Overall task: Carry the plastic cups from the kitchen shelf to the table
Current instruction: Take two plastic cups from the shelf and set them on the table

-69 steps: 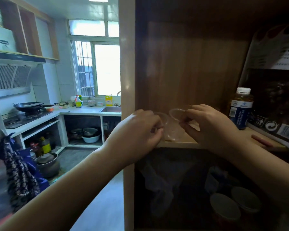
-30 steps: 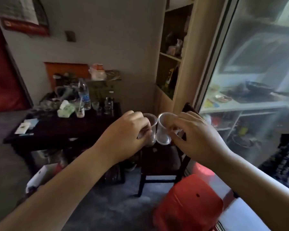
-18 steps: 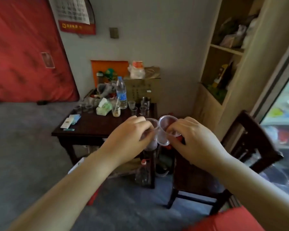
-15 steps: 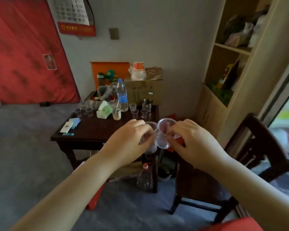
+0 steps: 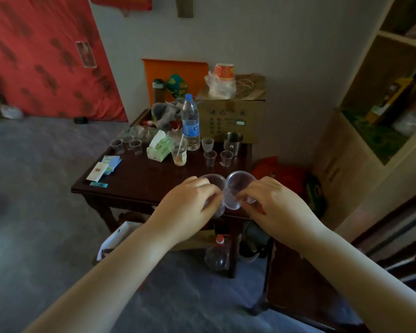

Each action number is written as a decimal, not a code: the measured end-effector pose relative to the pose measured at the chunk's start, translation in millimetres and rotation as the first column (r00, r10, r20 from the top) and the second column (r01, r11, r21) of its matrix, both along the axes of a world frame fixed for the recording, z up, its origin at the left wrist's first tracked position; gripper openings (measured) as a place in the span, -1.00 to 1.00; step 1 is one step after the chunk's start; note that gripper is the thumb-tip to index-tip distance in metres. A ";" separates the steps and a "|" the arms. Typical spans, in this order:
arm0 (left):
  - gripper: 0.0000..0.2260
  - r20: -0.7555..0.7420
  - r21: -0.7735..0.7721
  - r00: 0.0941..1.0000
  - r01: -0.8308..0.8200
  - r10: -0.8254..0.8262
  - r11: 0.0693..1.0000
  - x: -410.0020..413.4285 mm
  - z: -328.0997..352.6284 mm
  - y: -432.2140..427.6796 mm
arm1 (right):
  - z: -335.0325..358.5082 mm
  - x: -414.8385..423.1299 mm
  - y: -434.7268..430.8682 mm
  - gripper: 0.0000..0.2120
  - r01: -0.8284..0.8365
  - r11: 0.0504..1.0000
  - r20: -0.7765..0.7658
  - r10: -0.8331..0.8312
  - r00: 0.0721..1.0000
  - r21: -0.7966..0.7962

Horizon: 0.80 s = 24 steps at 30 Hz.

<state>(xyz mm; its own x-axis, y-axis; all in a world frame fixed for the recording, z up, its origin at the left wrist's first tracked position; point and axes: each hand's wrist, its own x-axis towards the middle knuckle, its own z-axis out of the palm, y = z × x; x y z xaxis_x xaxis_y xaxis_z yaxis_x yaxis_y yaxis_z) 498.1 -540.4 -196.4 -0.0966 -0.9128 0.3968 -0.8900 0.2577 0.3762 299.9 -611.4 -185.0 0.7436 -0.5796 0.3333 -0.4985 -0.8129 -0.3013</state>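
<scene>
The left hand [image 5: 190, 207] grips one clear plastic cup [image 5: 214, 186], the right hand [image 5: 271, 205] another cup [image 5: 238, 188], rims touching, above the near edge of the dark table [image 5: 139, 179]. Off the shelf already; setting them down among the far cups [image 5: 217, 157] remains.

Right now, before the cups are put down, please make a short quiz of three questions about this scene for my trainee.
1. True or false: each hand holds one clear cup.
2. Which stands right of the water bottle on the table? A) tissue pack B) metal mug C) paper slips
3. Fill in: the two held cups are above the table's ____ edge.

Key:
1. True: left hand grips the left cup, right hand the right cup.
2. B, the metal mug.
3. Near.
</scene>
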 end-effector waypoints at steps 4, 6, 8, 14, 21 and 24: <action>-0.76 0.004 0.015 1.000 -0.007 0.007 1.000 36.3 -21.9 -38.6 | -17.9 38.9 -38.5 -0.84 -0.001 1.000 -0.016 0.001 1.000 0.018; -0.76 0.003 0.019 1.000 -0.005 0.004 1.000 56.4 -33.0 -61.2 | -29.6 60.2 -59.0 -0.85 0.021 0.999 -0.009 -0.021 1.000 0.038; -0.77 0.004 0.031 1.000 0.008 -0.008 1.000 76.6 -44.0 -84.1 | -42.1 81.1 -78.3 -0.87 0.058 0.997 -0.013 -0.057 0.998 0.060; -0.77 -0.030 0.124 0.996 0.083 -0.080 0.989 145.8 -62.8 -158.8 | -68.7 146.4 -140.3 -0.89 0.130 0.980 -0.039 -0.126 0.991 0.152; -0.81 -0.057 0.199 0.990 0.139 -0.130 0.970 187.2 -92.5 -222.5 | -101.7 190.3 -190.7 -0.90 0.247 0.954 -0.115 -0.230 0.966 0.172; -0.82 -0.049 0.194 0.991 0.134 -0.126 0.972 192.1 -106.9 -243.4 | -114.2 196.2 -209.2 -0.91 0.264 0.944 -0.124 -0.243 0.962 0.198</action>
<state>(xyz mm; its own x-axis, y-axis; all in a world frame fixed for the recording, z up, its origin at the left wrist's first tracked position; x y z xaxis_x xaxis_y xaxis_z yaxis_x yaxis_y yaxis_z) 690.2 -783.9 -303.3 -0.2082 -0.9538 0.2168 -0.8385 0.2881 0.4625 496.1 -820.7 -299.2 0.5858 -0.8021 0.1165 -0.7148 -0.5790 -0.3922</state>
